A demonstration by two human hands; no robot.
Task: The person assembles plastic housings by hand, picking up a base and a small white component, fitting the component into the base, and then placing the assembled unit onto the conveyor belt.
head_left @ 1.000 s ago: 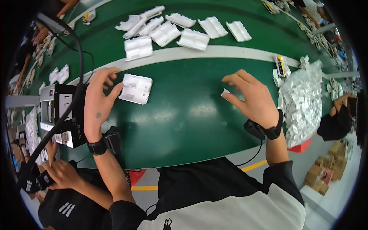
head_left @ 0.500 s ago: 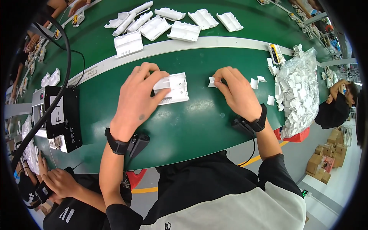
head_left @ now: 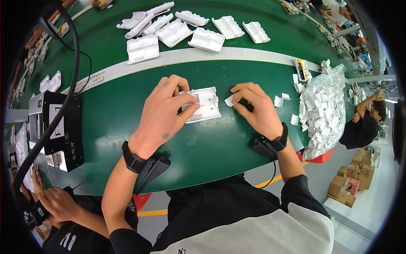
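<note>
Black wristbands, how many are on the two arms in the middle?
2: one wristband below the left hand holding the white cover, another wristband below the right hand pinching a small white piece. Neither is hidden.

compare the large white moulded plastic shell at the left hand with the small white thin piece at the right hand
Size: the large white shell is far bigger than the small white piece.
Detail: the shell shows slots and round holes; the piece shows none.
Hold: the left hand grips the shell's left end, while the right hand pinches the piece between thumb and fingers.
Shared: both are white.
</note>
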